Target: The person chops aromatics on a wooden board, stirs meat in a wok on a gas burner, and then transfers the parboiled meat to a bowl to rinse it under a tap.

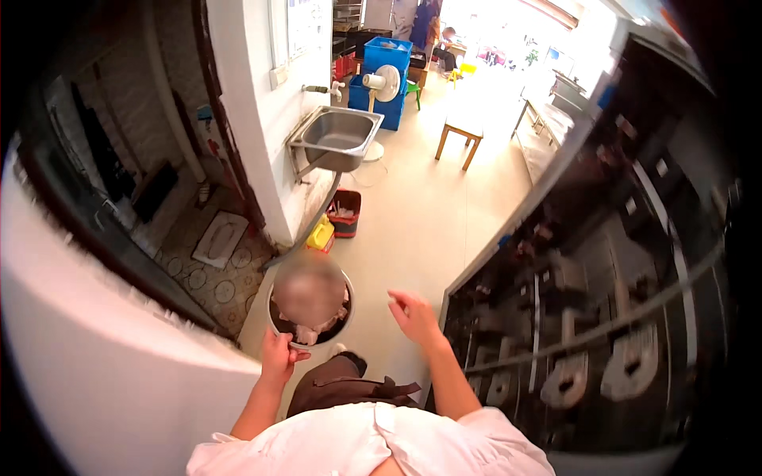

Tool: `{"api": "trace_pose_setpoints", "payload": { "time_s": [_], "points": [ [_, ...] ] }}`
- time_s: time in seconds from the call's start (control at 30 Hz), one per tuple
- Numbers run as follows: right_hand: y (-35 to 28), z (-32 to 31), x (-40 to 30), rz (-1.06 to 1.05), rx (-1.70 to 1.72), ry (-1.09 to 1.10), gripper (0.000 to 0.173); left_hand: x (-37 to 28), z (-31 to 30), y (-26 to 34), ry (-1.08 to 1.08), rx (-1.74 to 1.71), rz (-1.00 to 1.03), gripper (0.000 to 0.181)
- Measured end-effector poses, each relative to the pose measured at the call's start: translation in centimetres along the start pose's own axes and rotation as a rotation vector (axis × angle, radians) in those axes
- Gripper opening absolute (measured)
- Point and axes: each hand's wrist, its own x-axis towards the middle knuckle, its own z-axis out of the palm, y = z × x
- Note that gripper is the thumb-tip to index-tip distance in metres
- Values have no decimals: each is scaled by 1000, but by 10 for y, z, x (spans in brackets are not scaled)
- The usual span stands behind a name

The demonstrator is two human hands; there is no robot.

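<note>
My left hand grips the near rim of a round metal bowl. Pale chunks, perhaps cut meat, lie in dark liquid or on a dark bottom inside it; a blurred patch hides much of the contents. My right hand is held out over the floor to the right of the bowl, touching nothing, its fingers slightly bent and the thumb apart from them.
A steel sink with a drain hose hangs on the wall ahead. Beneath are a yellow jug and a red-black bin. Farther off stand a fan, blue crates, a wooden stool and a seated person. Dark glass panels flank the right.
</note>
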Motion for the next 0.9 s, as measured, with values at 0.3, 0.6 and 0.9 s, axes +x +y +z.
{"api": "trace_pose_setpoints", "payload": {
  "time_s": [0.3, 0.6, 0.9],
  "points": [
    [217, -105, 42, 608, -33, 213, 29, 275, 185, 16, -151, 24, 7, 34],
    [374, -150, 394, 389, -79, 168, 27, 531, 313, 3, 15, -65, 97, 38],
    [154, -1, 863, -630, -105, 83, 20, 716, 365, 21, 296, -136, 235, 30]
  ]
}}
